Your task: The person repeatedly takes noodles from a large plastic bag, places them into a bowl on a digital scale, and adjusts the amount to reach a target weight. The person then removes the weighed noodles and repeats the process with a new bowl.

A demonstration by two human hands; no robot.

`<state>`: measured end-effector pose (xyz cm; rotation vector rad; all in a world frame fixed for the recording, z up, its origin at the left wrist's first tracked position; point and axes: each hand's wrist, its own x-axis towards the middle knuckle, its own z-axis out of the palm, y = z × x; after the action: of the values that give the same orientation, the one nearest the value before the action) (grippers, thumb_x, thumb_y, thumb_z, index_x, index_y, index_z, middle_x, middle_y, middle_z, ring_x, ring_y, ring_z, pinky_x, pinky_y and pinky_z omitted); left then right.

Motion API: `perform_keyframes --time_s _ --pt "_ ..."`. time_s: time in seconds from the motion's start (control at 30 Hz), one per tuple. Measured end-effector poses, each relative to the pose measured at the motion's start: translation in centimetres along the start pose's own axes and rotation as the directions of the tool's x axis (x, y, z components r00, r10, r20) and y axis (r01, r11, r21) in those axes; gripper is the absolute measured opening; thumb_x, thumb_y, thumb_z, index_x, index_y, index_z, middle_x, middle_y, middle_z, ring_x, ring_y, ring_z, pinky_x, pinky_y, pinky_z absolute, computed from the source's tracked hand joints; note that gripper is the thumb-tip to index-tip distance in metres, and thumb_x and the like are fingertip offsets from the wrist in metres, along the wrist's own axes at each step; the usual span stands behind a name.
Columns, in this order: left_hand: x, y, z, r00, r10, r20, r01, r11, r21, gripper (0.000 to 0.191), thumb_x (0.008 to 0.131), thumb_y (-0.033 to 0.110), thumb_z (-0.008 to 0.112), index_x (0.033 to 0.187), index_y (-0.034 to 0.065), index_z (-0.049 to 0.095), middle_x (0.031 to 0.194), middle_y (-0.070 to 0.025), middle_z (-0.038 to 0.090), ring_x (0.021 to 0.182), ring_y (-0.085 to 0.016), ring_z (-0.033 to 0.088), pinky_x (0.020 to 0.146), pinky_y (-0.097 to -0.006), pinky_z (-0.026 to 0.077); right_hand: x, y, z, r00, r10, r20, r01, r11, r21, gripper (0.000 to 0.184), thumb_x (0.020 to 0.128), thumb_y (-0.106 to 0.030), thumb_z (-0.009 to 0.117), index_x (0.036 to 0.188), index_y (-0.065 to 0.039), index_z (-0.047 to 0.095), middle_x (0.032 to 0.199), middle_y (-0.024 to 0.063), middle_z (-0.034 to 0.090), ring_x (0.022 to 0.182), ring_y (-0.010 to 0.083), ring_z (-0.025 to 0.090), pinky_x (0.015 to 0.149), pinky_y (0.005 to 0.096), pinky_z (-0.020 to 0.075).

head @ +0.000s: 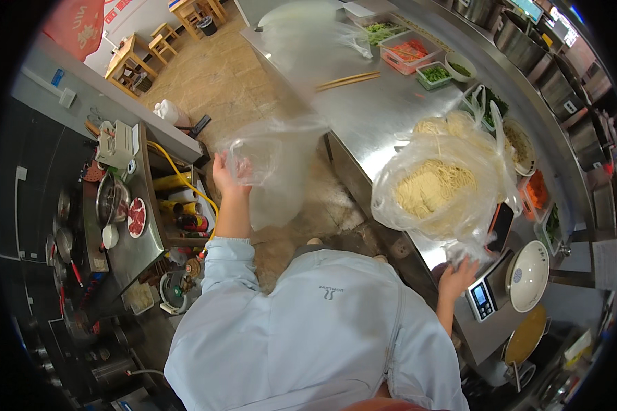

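Note:
My left hand (231, 172) is raised over the floor at the left, fingers closed around the side of a clear plastic container (254, 162). A thin clear plastic bag (283, 200) hangs around and beside that container. At the right, my right hand (457, 280) has its fingers spread at a crumpled clear plastic bag (468, 251), by the counter's near edge; whether it grips the bag is unclear. Just beyond lies a large open plastic bag of noodles (434, 187). A digital kitchen scale (482, 300) sits beside my right hand, with a white bowl (528, 276) next to it.
Wooden chopsticks (347, 81), a tub of shredded red food (409, 53), and a tub of chopped greens (434, 75) stand on the steel counter (357, 110). A dark phone (501, 226) lies near the noodles. The left table holds a plate of raw meat (136, 217) and a metal bowl (112, 198).

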<state>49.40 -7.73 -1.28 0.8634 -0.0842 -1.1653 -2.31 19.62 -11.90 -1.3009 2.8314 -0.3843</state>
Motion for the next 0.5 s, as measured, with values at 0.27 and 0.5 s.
perform_keyframes --time_s 0.27,0.5 --pt "7.4 8.7 -8.9 0.999 0.035 0.025 -0.039 0.98 0.196 0.028 0.093 0.042 0.052 0.098 0.0154 0.057 0.085 -0.0027 0.058 0.061 -0.025 0.056 0.052 -0.0359 0.047 -10.0 -16.9 0.3 0.918 -0.382 -0.106 0.37 0.729 0.576 0.056 0.079 -0.011 0.065 0.132 -0.002 0.048 0.136 0.0201 0.043 0.127 0.0351 0.04 0.105 0.0451 0.0303" --pt "7.8 14.5 -14.0 0.985 0.032 -0.167 0.016 0.96 0.279 0.022 0.095 0.04 0.05 0.097 0.019 0.057 0.086 0.0004 0.06 0.07 -0.018 0.056 0.061 -0.0335 0.046 -4.7 -36.0 0.6 0.754 -0.649 0.098 0.161 0.328 0.931 0.022 0.082 -0.007 0.065 0.104 -0.002 0.066 0.105 0.0108 0.062 0.088 0.0207 0.06 0.08 0.0296 0.048"
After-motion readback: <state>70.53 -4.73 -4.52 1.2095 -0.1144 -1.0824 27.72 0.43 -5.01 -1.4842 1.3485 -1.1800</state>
